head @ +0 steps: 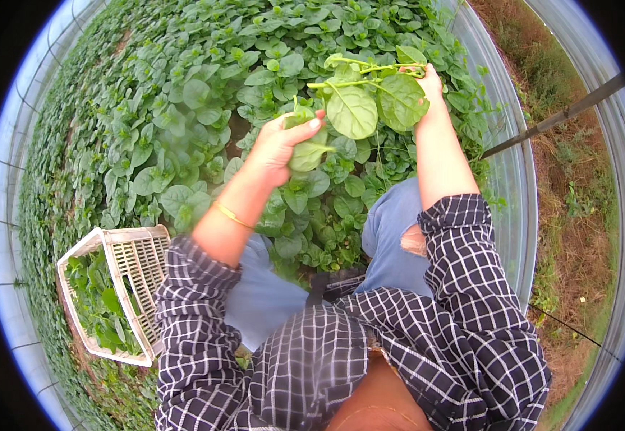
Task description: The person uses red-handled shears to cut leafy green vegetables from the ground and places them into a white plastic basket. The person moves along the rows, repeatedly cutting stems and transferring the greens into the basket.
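Note:
My left hand (285, 137) is closed around a small bunch of green leaves (308, 156), thumb on top. To its right and farther forward, my right hand (428, 89) grips several cut leafy stems (351, 110) by one end. Their pale stems point left towards my left hand, and broad leaves hang below them. Part of my right fingers is hidden behind the foliage. Under both hands spreads a dense bed of leafy greens (193, 140) that look like Malabar spinach.
A white slatted plastic crate (142, 264) stands tilted at my left, with picked greens (96, 301) inside. Clear plastic sheeting (512, 188) borders the bed on the right, crossed by a dark pole (560, 116). Dry grass (571, 215) shows beyond it. My jeans-clad knees (396, 215) are among the plants.

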Motion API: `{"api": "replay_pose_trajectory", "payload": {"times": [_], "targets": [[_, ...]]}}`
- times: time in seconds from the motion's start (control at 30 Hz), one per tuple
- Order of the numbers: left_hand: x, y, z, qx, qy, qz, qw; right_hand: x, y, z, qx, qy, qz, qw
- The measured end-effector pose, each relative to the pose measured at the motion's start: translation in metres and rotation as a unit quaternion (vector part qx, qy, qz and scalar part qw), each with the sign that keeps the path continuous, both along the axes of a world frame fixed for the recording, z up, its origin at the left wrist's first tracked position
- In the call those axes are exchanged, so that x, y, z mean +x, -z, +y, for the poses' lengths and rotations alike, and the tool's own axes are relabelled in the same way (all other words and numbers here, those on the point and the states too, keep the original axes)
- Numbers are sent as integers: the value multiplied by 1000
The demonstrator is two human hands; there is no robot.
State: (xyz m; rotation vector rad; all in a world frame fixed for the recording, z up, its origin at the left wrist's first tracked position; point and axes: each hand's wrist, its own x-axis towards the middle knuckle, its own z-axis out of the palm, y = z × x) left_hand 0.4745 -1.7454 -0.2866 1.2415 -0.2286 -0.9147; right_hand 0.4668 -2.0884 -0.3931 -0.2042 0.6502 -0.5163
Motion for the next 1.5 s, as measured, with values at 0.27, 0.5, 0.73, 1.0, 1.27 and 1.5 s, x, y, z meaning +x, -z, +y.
{"api": "replay_pose_trajectory", "payload": {"times": [0.27,0.5,0.73,1.0,1.27,1.5], "targets": [[5,2,-44,-147,-95,9,984,32,-7,41,19,-32,-77,996],[24,-14,-35,-15,-20,54,998,46,1,57,44,-2,-175,984],[1,-13,6,88,119,61,987,37,4,70,-43,92,67,993],[-36,-16,20,-12,106,144,984,28,-13,21,-7,240,23,970],[-36,-15,7,-94,147,80,981,8,-74,56,-1,302,3,953],[-7,-7,-20,-112,-20,119,986,2,-117,146,-127,147,-195,961]]}}
